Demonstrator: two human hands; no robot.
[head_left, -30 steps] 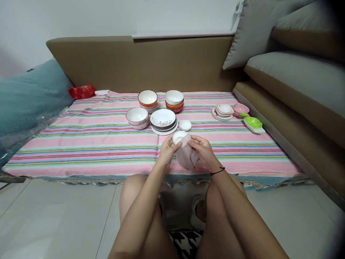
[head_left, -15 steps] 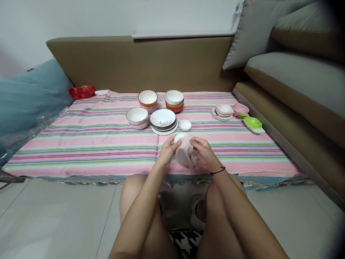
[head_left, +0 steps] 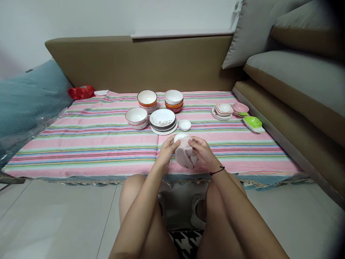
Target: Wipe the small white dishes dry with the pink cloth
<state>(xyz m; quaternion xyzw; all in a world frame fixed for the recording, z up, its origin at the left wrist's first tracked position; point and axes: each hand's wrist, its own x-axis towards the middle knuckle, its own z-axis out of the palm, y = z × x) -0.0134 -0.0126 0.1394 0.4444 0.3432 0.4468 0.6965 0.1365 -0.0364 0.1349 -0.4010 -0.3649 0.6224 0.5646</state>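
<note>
My left hand (head_left: pixel 167 151) grips a small white dish (head_left: pixel 179 137) at its left rim, held above the front of the striped cloth. My right hand (head_left: pixel 202 152) presses a pale pink cloth (head_left: pixel 185 157) against the dish; the cloth hangs down between both hands and covers most of the dish. Both hands are closed around these two things. Just beyond them lie a stack of small white saucers (head_left: pixel 185 125) and a stack of patterned plates (head_left: pixel 163 120).
On the striped tablecloth (head_left: pixel 81 144) stand a white bowl (head_left: pixel 136 117), two stacks of orange-rimmed bowls (head_left: pixel 147 98), pink saucers (head_left: pixel 223 109) and a green dish (head_left: pixel 253 124). A red bag (head_left: pixel 81 92) lies at the back left. Sofa cushions rise on the right.
The pink cloth has slid up over the dish, now hiding more of it. Both hands stay in the same spot, with small turning movements.
</note>
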